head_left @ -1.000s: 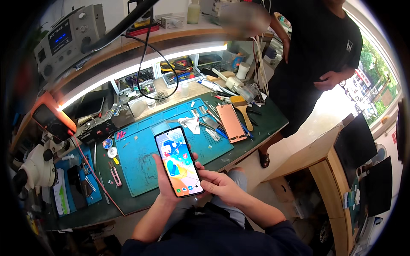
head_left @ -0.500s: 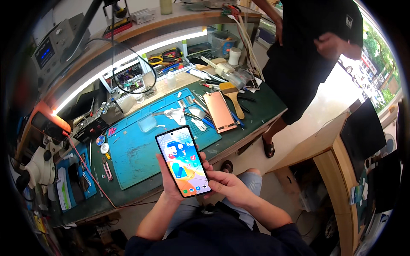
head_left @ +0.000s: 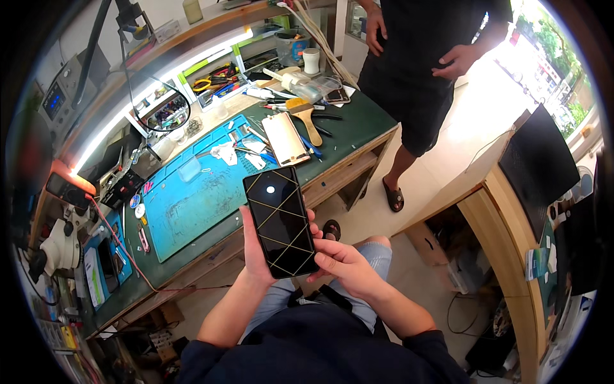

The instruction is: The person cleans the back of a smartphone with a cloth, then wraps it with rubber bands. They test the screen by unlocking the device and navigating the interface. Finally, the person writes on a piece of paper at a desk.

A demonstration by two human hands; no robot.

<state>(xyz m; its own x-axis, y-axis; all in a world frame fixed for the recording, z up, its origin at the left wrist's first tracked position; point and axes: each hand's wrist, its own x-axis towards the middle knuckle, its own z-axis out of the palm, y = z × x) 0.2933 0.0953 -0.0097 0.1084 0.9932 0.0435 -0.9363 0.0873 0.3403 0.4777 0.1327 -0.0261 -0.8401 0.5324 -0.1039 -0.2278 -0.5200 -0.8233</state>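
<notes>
A smartphone (head_left: 280, 224) is held upright over my lap, its face toward me. That face is now dark, crossed by thin gold diagonal lines, with a bright white round spot near the top. My left hand (head_left: 257, 253) wraps the phone from the left and beneath, its fingertips showing past the right edge. At the lower right corner my right hand (head_left: 342, 265) grips the edge, thumb in front and fingers partly hidden behind. Beyond the phone lies a blue work mat (head_left: 192, 221) on the green bench.
A flat copper-coloured phone part (head_left: 284, 137), a wide brush (head_left: 304, 120) and several tools crowd the bench. A multimeter (head_left: 69, 189) and a microscope (head_left: 61, 246) stand at left. Another person (head_left: 422, 70) stands beyond the bench's right end. A wooden desk (head_left: 505, 249) is at right.
The phone's face has gone from a lit, colourful home screen to dark with gold lines. My view has shifted rightward. The other person's raised hand has lowered.
</notes>
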